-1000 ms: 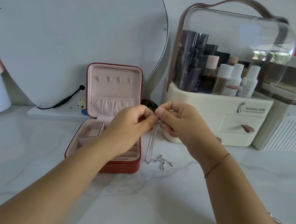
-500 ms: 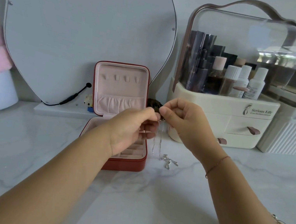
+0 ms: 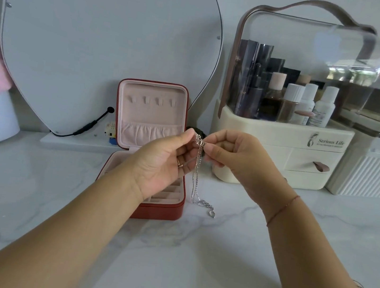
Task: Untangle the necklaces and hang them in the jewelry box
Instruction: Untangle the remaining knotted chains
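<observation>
A bunch of thin silver necklaces [image 3: 194,184] hangs between my hands, its lower loops and a small pendant reaching the marble top. My left hand [image 3: 163,162] pinches the top of the chains from the left, palm turned up. My right hand [image 3: 234,158] pinches the same top end from the right. The red jewelry box [image 3: 161,210] stands open just left of the chains. Its pink lid [image 3: 150,115] is upright with a row of small hooks and a gathered pocket. My left hand and wrist cover part of the box's tray.
A cream cosmetics organiser [image 3: 281,143] with a clear dome and bottles stands behind my right hand. A curved mirror [image 3: 106,38] with a black cable leans at the back left. White storage boxes [image 3: 376,171] stand at the right. A small metal piece [image 3: 359,286] lies by my right forearm.
My left hand has turned palm up and opened out slightly while both hands keep pinching the chain tops. The hanging chains have swung a little and the pendant end has shifted.
</observation>
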The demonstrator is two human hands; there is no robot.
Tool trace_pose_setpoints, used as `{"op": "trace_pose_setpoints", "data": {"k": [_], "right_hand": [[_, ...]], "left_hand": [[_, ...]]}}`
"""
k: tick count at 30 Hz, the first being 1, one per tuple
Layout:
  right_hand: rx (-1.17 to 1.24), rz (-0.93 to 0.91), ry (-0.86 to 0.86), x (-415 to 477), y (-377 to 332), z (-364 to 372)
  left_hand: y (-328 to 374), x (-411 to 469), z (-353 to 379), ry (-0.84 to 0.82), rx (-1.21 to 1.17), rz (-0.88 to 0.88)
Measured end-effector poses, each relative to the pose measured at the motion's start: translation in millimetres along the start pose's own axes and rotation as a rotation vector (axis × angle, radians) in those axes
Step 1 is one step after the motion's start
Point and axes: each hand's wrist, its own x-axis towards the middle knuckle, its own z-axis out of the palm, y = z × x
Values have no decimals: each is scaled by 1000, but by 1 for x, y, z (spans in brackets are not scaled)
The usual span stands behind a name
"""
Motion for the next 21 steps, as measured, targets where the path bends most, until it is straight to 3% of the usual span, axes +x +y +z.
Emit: {"op": "trace_pose_setpoints", "data": {"k": [5, 11, 12, 15, 16, 19, 21], "right_hand": [[20, 57, 58, 0, 2, -3], [511, 118, 47, 2, -1, -9], [450, 115, 78, 2, 0, -10], [-99, 54, 222, 1, 4, -10], [-185, 35, 231, 1, 4, -9], [-158, 45, 167, 0, 4, -6], [-2, 92, 96, 0, 3, -7]], "left_hand": [[-3, 1, 3, 39, 31, 8], [-8, -3, 6, -9, 254, 14], [-8, -3, 7, -21, 223, 30], [-1, -3, 8, -21, 94, 116], [2, -3, 7, -12, 54, 126], [6, -3, 3, 1, -8, 109], [7, -4, 3, -20, 5, 95]]}}
